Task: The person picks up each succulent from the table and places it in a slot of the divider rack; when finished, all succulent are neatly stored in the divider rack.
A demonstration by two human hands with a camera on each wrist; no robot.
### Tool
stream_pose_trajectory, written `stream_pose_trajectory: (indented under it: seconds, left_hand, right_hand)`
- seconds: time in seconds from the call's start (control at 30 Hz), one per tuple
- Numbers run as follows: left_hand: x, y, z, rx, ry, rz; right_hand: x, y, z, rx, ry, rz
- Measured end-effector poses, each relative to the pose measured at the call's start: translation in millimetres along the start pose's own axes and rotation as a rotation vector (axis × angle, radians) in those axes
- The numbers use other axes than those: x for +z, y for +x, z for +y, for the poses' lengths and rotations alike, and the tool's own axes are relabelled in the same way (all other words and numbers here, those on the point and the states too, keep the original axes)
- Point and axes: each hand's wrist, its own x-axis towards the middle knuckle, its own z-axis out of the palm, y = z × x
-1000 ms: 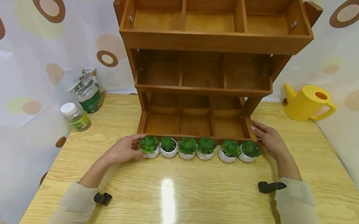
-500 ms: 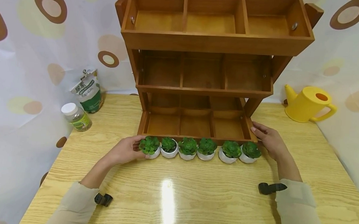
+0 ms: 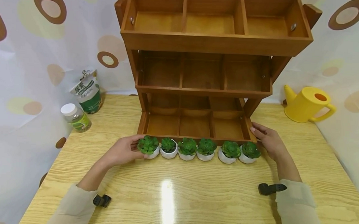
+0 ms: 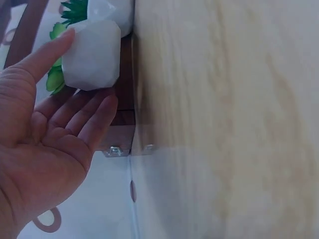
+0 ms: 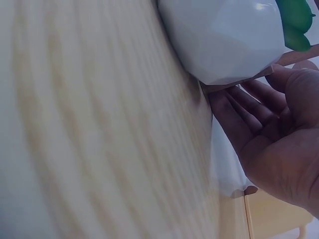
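Several potted succulents in white faceted pots stand in a row along the front of a wooden tiered shelf (image 3: 211, 44). At the row's left end, my left hand (image 3: 123, 150) holds the leftmost potted succulent (image 3: 148, 146); its thumb lies on the front of the white pot (image 4: 92, 55), with the fingers at its outer side. My right hand (image 3: 270, 140) rests against the right end of the shelf's bottom tier, thumb near the rim and fingers along the outer side. Beside it stands the rightmost potted succulent (image 3: 249, 152), which the right hand does not hold.
A clear jar with a white lid (image 3: 76, 117) and a green-and-white pouch (image 3: 88, 93) stand at the back left. On the back right is a yellow watering can (image 3: 307, 104). The wooden table (image 3: 206, 195) extends in front of the pots.
The leftmost potted succulent has shifted very slightly left in the left hand. The right hand stays at the shelf's end, and the other pots keep their places.
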Motion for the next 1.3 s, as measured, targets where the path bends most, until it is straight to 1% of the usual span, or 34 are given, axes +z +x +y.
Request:
stream_pose_trajectory:
  seconds: [0.2, 0.33, 0.5, 0.73, 0.9, 1.03, 1.13, 1.3]
  left_hand:
    - [-4.8, -4.6, 9.2, 0.027, -0.023, 0.004]
    - [-7.5, -6.4, 16.9, 0.008, 0.011, 0.037]
    - [-15.6, -5.6, 26.7, 0.02, 0.053, 0.081]
    - [-30.1, -1.3, 36.8, 0.033, 0.083, 0.116]
    - [-38.5, 7.1, 42.9, 0.023, 0.085, 0.139]
    - [-42.4, 18.1, 46.7, 0.009, 0.104, 0.155]
    - [-43.3, 26.8, 49.3, 0.001, 0.119, 0.154]
    - [-40.7, 39.5, 53.6, 0.0, 0.152, 0.152]
  right_hand:
    - [0, 0, 0, 0.02, -0.03, -0.005]
    - [0, 1, 0, 0.018, -0.026, -0.004]
    - [-1, -1, 0, 0.003, -0.014, 0.002]
    - [-1, 0, 1, 0.012, -0.023, -0.007]
    - [-1, 0, 2, 0.006, -0.023, -0.004]
    - [0, -1, 2, -0.003, -0.003, -0.003]
    - [0, -1, 3, -0.001, -0.006, -0.003]
    - [0, 0, 2, 0.007, -0.035, -0.003]
